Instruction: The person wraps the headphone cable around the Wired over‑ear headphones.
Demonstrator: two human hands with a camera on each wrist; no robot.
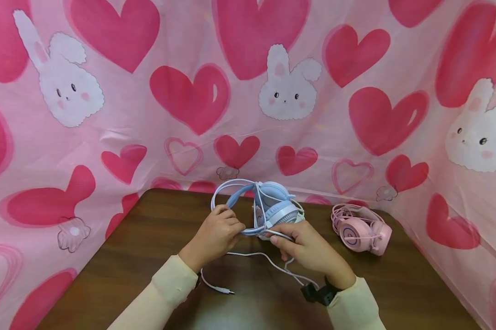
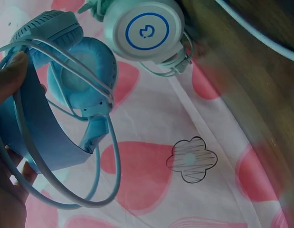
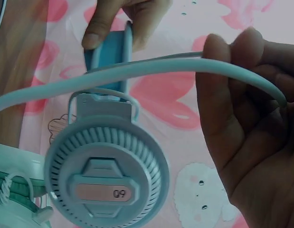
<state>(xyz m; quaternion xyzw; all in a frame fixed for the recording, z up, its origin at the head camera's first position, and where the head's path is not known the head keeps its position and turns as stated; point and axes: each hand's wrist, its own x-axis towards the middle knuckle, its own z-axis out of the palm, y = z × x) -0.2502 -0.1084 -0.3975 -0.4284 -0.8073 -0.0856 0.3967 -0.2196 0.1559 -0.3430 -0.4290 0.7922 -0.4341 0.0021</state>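
Observation:
Blue headphones [image 1: 282,213] are held up above the table, with their white cable [image 3: 151,70] looped along the headband. My left hand [image 1: 218,229] grips the headband [image 2: 47,128], thumb on one side and fingers on the other. My right hand [image 1: 310,243] holds the cable beside the lower ear cup; in the right wrist view its fingers are bent around the cable. One ear cup [image 3: 106,166] shows a label reading Q9. A loose length of cable hangs below both hands, ending in a plug [image 1: 224,290] near the table's front.
White-and-green headphones [image 2: 146,31] stand just behind the blue pair, mostly hidden in the head view. Pink headphones [image 1: 357,234] with bundled cable lie at the right of the brown table [image 1: 149,256]. Pink heart-and-rabbit cloth [image 1: 239,101] surrounds the back and sides.

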